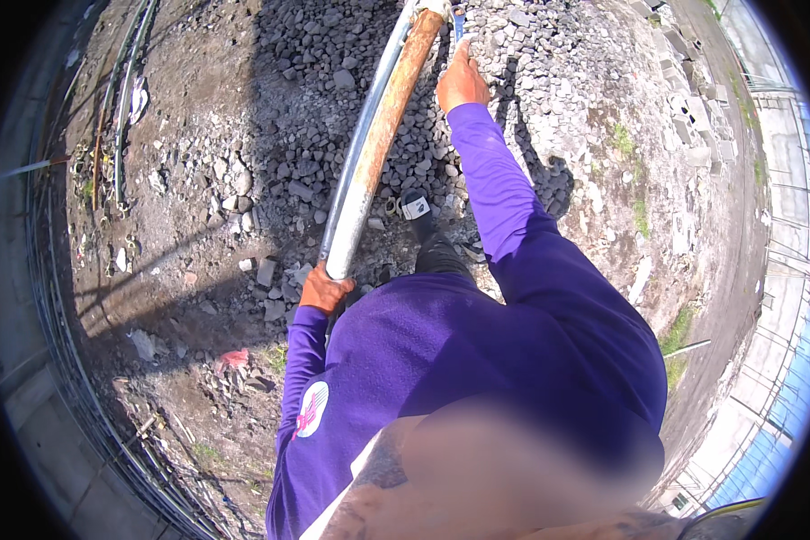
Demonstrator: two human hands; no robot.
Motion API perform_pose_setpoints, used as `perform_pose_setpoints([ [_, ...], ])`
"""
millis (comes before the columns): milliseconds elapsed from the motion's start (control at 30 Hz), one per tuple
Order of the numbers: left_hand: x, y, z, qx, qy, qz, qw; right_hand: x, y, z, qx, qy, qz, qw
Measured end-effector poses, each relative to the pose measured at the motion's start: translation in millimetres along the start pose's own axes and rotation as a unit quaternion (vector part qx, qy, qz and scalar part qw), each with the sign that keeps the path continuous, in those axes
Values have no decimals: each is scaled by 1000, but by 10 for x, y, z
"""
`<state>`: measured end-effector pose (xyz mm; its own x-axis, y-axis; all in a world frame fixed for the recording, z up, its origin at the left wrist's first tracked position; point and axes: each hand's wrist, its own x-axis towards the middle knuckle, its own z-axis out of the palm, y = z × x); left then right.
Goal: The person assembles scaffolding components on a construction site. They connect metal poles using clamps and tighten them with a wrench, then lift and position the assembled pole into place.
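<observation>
Over at the far left, one long grey wall bends round, and inside it, up top, a bundle of thin poles lies on the dirt; I can't get a sure count of them. One white scrap sits right by them, and lower down there's one reddish scrap on the rubble. Now the first of the two hands: the left hand, down beside the purple shirt, fingers wrapped round the near end of two tubes lying side by side. One is a grey tube, the other a rusty tube, orange-brown above and white below, and the pair slants up and away to the top centre, where one whitish piece meets them. Below, one foot shows against the grey gravel. Just right of the tubes' far end comes hand number two, the right hand, arm stretched out, fingers closed on one blue tool pointing upward. Farther right, several hollow grey blocks lie heaped, too many to count cleanly, before one pale wall curving along the edge.
</observation>
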<state>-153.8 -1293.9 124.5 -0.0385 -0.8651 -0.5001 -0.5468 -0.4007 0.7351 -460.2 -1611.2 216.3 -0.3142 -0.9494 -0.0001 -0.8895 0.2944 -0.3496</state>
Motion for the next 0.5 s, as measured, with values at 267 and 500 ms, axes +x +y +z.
perform_pose_setpoints([
  [267,52,-106,125,42,9,16,999,196,-172,-99,14,-112,2,994],
  [500,69,-128,31,31,39,32,998,295,-125,-4,-80,-139,14,987],
])
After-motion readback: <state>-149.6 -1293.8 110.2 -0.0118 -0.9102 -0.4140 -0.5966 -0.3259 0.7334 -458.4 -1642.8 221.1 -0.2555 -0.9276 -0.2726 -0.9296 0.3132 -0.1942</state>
